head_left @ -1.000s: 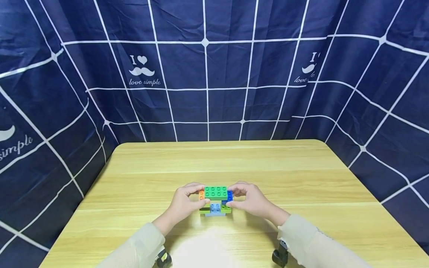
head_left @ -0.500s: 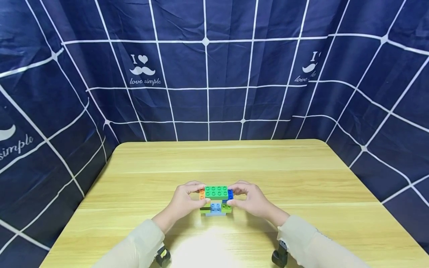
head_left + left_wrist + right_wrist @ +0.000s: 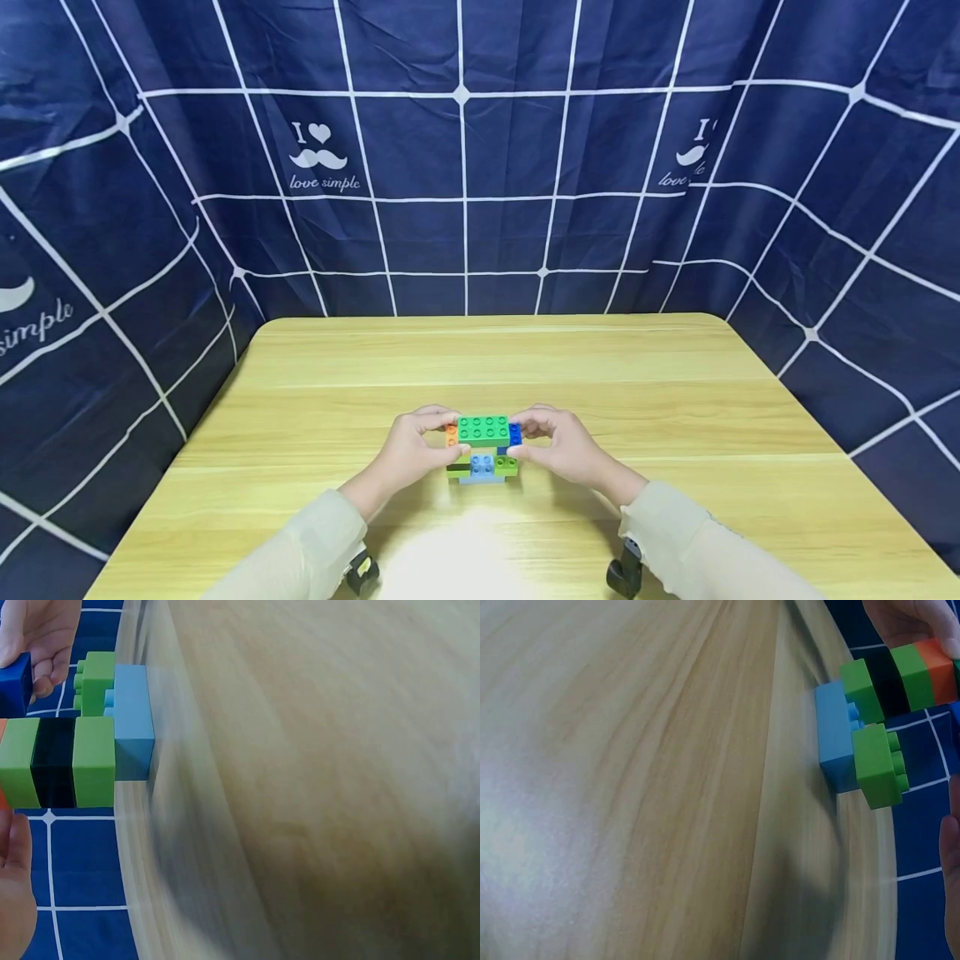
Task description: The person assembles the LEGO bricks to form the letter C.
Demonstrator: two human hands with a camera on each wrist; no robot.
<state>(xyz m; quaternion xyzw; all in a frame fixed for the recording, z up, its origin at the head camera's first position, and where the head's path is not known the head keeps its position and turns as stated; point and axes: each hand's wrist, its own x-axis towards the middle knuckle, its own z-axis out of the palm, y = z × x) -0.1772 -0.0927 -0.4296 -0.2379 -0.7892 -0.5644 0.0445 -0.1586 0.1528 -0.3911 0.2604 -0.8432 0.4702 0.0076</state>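
A stack of toy building bricks stands between both hands at the table's near middle. Its top is a long green brick, spanning an orange brick and a dark blue brick. My left hand pinches the orange end between thumb and fingers. On the other side, my right hand pinches the dark blue brick. In the left wrist view, a black brick sits between lime bricks, joined to a light blue base brick. A gap separates the dark blue brick from the studded lime brick.
The wooden table has rounded far corners and a bright glare near its front. A navy curtain with white grid lines surrounds its back and sides. Black wrist devices hang beneath the sleeves.
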